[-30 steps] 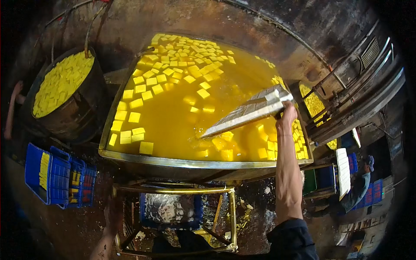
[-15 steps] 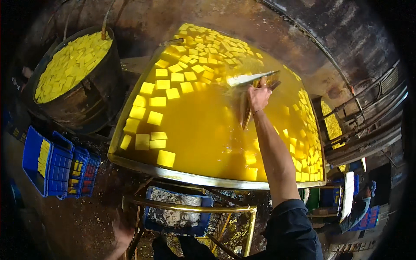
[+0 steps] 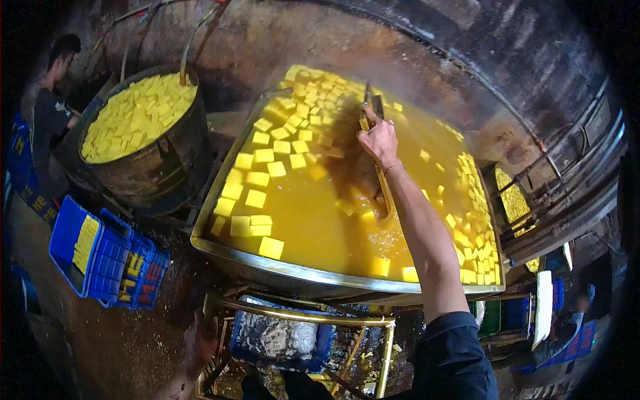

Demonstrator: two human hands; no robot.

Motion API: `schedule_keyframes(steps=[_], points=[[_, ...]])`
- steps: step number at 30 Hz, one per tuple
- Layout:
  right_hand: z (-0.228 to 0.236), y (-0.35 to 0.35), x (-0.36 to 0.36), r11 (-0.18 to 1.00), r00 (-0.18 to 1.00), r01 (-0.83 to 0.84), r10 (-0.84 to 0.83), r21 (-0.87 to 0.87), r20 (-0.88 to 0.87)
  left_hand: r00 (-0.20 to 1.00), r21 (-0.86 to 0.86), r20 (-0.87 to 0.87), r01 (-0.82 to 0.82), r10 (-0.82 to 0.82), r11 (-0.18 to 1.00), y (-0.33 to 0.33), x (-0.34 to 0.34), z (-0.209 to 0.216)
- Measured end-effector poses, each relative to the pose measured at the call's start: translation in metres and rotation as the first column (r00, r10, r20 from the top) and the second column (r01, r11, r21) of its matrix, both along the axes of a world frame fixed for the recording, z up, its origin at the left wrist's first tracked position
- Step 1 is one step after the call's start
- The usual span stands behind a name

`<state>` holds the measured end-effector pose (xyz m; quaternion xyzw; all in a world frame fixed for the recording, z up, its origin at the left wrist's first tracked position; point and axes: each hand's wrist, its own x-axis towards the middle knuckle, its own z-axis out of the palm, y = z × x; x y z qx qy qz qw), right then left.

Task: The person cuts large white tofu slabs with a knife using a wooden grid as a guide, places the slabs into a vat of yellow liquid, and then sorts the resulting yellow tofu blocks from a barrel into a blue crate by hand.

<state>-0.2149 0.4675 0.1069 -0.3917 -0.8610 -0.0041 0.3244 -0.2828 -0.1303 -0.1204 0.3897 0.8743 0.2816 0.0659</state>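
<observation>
My right hand (image 3: 379,143) is closed round the upper part of a flat, board-like tool (image 3: 386,193) with long straight edges. The tool stands nearly edge-on in cloudy yellow liquid, its lower end under the surface. The liquid fills a wide metal vat (image 3: 307,272). Yellow blocks (image 3: 255,199), likely tofu, crowd the vat's left, far and right sides, while ripples show around the tool. Low at the left, my left hand (image 3: 200,343) is dark and smeared beside a metal frame (image 3: 293,317); its fingers cannot be made out.
A round dark barrel (image 3: 157,177) heaped with yellow blocks stands at the left, a person (image 3: 53,113) beside it. Stacked blue crates (image 3: 110,257) sit below. Under the vat's front edge is a blue bin (image 3: 283,340) with pale scraps. Pipes (image 3: 567,193) run along the right; another person (image 3: 573,327) is there.
My right hand has moved left with the board-like tool, which has turned from showing a pale flat face to nearly edge-on. The view has shifted, and a person now shows beside the barrel.
</observation>
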Motion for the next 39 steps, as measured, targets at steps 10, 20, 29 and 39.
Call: schedule_keyframes(steps=[10,20,29,39], points=[[0.181,-0.084,0.181,0.893,0.881,-0.446,0.426,-0.059,-0.206,0.997,0.402,-0.027,0.078,-0.074,0.912,0.151,0.062,0.111],[0.167,-0.511,0.366,0.731,0.719,-0.67,0.683,-0.131,0.128,-0.372,0.573,0.539,-0.496,-0.756,0.653,0.196,0.273,0.19],[-0.009,-0.688,0.394,0.801,0.676,-0.558,0.59,-0.217,0.441,-0.469,0.385,0.562,-0.581,-0.681,0.717,-0.093,0.312,0.052],[-0.057,-0.571,0.423,0.933,0.956,-0.27,0.289,-0.239,0.046,-0.278,0.429,0.731,-0.523,-0.623,0.736,-0.184,0.313,0.04]])
